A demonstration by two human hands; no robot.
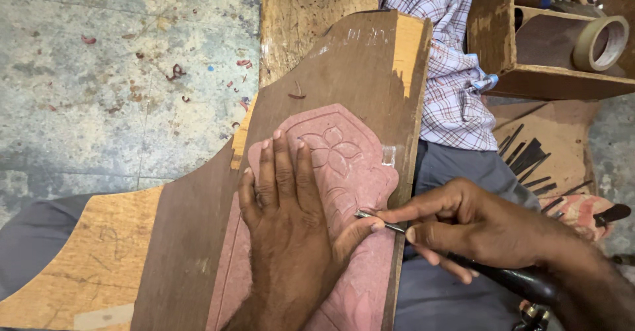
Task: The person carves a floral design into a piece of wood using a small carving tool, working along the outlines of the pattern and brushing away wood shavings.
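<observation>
A brown wooden board lies across my lap, with a pinkish carved panel showing a flower pattern. My left hand rests flat on the panel, fingers together, thumb stretched toward the tool tip. My right hand grips a thin carving chisel with a dark handle; its metal tip touches the panel near the board's right edge.
A wooden box at the upper right holds tools and a roll of tape. Several dark chisels lie on a cloth to the right. A wooden block stands behind the board. Wood shavings dot the concrete floor.
</observation>
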